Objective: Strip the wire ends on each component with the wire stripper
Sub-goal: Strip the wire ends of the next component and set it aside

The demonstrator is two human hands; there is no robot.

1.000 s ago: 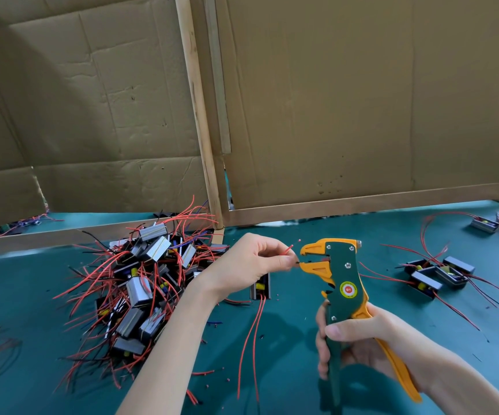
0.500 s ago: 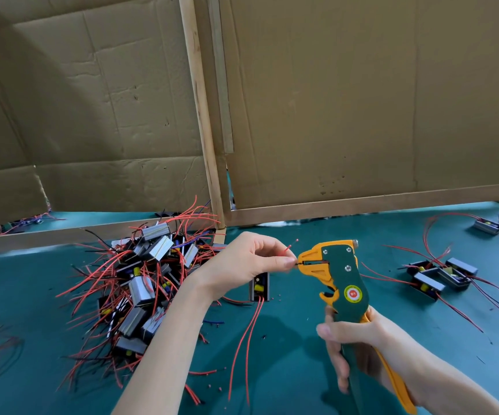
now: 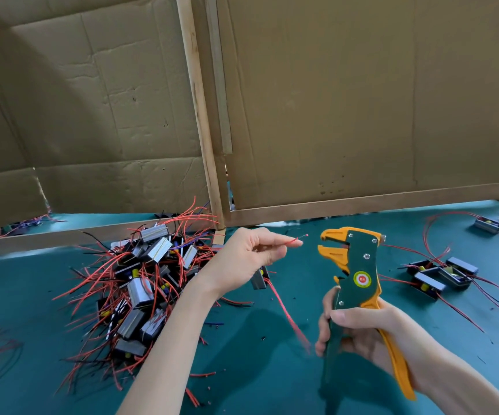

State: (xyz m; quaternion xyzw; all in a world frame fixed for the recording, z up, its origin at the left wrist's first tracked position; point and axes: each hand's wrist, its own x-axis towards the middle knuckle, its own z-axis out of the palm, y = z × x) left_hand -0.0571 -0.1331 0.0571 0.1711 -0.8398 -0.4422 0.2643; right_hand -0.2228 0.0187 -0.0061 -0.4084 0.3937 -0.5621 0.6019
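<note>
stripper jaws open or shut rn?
Open. On the wire stripper the orange jaws stand apart, nothing between them; the red wire pinched in the left hand ends short of them.

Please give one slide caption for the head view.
Left hand holds a red wire beside the wire stripper gripped by the right hand.

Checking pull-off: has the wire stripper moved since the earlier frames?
Yes: the wire stripper shifted right, away from the wooden post, opening a gap to the wire end in the left hand.

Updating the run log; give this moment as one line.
left hand pinches red wire | right hand grips wire stripper | wire tip outside stripper
</note>
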